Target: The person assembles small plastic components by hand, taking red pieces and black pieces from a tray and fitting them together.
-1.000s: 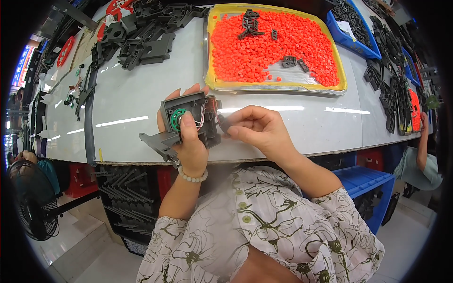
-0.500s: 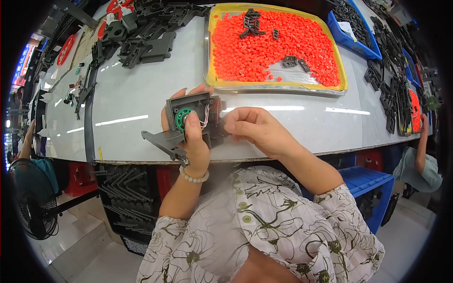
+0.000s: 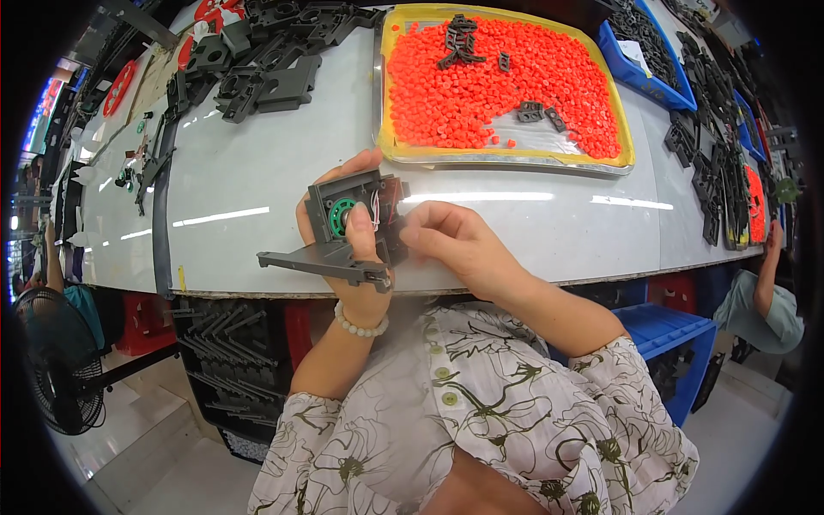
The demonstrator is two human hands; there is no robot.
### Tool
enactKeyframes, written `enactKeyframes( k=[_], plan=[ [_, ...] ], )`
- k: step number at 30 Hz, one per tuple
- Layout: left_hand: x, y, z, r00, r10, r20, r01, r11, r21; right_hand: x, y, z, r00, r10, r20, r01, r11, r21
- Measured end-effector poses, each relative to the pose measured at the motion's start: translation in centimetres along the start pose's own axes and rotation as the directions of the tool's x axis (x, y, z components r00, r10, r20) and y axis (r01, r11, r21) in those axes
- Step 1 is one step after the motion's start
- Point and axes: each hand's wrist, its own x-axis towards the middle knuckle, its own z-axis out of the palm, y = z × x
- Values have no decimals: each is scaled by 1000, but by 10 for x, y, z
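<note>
My left hand is wrapped round a dark grey plastic housing, its fingers behind and its thumb inside. Set in the housing is a green ring-shaped part, partly covered by the thumb. Thin white and red wires run beside it, next to a reddish piece at the right. A long grey flap or arm sticks out low to the left. My right hand is closed in a pinch against the housing's right side. Whatever lies between its fingertips is hidden.
A yellow-rimmed tray of small orange-red pieces stands beyond my hands. Grey plastic housings are piled at the far left. Blue bins and dark parts line the right. A black fan stands at lower left.
The housing has turned a little in my left hand's hold, and its long flap now lies flatter. My left hand has shifted slightly right, while my right fingers remain at the housing's right side.
</note>
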Motion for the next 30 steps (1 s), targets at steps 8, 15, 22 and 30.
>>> enactKeyframes(
  k=[8,15,22,30],
  plan=[
    [1,6,4,993,-112,-19,110,988,-105,8,-9,-11,989,32,145,-26,999,-43],
    [1,7,8,995,-98,-16,95,989,-117,5,-15,-16,990,78,120,-81,997,13],
    [1,6,8,995,-100,2,100,989,-113,7,-23,-17,979,133,157,-134,991,-3],
    [0,5,8,994,-111,-17,109,989,-103,8,-10,-15,990,24,136,-16,998,-60]
  ],
)
